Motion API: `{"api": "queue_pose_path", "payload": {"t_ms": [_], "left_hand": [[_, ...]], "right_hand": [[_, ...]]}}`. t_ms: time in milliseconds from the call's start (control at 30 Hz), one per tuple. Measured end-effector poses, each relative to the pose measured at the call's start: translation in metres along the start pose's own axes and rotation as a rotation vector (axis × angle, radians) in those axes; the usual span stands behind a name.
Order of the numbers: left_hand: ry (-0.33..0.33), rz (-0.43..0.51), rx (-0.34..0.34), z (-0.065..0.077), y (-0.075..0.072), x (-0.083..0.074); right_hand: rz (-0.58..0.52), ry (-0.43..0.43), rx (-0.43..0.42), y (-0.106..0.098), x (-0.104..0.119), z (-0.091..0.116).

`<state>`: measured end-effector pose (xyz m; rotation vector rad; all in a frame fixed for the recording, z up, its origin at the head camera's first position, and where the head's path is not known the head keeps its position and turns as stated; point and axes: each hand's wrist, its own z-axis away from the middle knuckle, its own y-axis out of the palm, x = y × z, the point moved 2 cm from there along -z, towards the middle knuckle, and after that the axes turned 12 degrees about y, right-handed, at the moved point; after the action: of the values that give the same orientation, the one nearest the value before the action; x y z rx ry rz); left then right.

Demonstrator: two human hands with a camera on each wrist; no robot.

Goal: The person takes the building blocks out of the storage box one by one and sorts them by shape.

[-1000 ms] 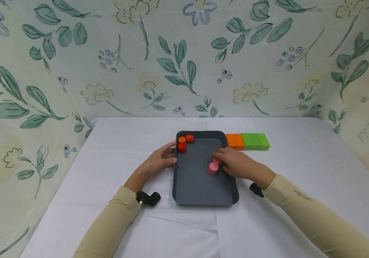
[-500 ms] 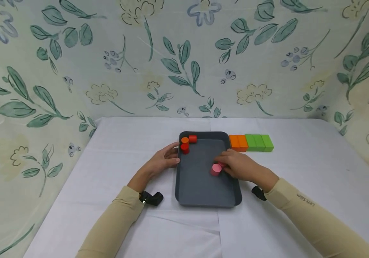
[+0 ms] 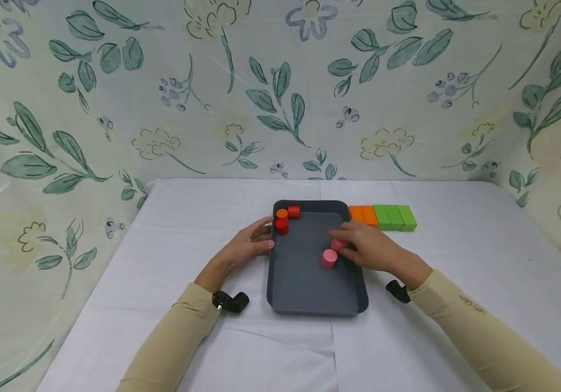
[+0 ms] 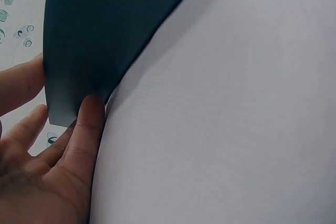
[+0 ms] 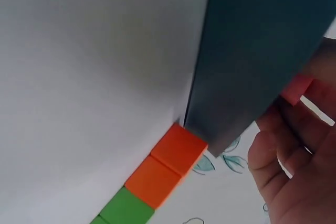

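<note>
Right hand (image 3: 373, 246) in over the tray (image 3: 309, 291), thumb and fingers pinching a pink cylinder (image 3: 337, 245); whether it touches the tray floor, I can't tell. A second pink cylinder (image 3: 329, 259) stands upright just beside those fingertips, on their left and nearer the person. Across on the other side, the left hand (image 3: 247, 246) has its fingers spread, thumb and fingertips against the tray's outer wall. Just over that wall from the left fingertips, in the far corner, sit an orange cylinder (image 3: 282, 214) and two red cylinders (image 3: 282, 227). And beyond the right knuckles, two orange blocks (image 3: 363, 214) lead into three green blocks (image 3: 395, 218), the first orange one right up by the tray wall.
</note>
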<state>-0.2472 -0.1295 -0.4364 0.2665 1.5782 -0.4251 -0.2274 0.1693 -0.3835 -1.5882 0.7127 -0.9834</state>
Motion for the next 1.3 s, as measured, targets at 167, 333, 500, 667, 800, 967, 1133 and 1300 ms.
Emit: {"api": "queue_pose_path", "payload": {"t_ms": [167,333,500,667,800,967,1133,1300], "left_hand": [[0.001,0.000,0.000,0.000,0.000,0.000],[0.002,-0.006,0.001,0.000,0.000,-0.002],[0.000,-0.016,0.001,0.000,0.000,-0.003],[-0.011,-0.017,-0.001,0.000,0.000,-0.003],[-0.012,-0.014,-0.002,0.000,0.001,-0.002],[0.003,0.012,0.001,0.000,0.001,-0.002],[0.015,0.029,0.003,-0.001,0.001,-0.001],[0.014,0.031,0.005,-0.002,0.001,-0.001]], "right_hand": [[-0.046,0.055,-0.033,-0.011,-0.009,0.006],[-0.098,0.096,-0.073,-0.021,-0.023,0.013],[-0.116,0.138,-0.124,-0.024,-0.036,0.020],[-0.136,0.173,-0.127,-0.020,-0.044,0.023],[-0.163,0.209,-0.114,-0.015,-0.048,0.020],[-0.196,0.245,-0.092,-0.010,-0.049,0.015],[-0.219,0.258,-0.064,-0.006,-0.052,0.012],[-0.233,0.274,-0.047,-0.001,-0.055,0.007]]}}
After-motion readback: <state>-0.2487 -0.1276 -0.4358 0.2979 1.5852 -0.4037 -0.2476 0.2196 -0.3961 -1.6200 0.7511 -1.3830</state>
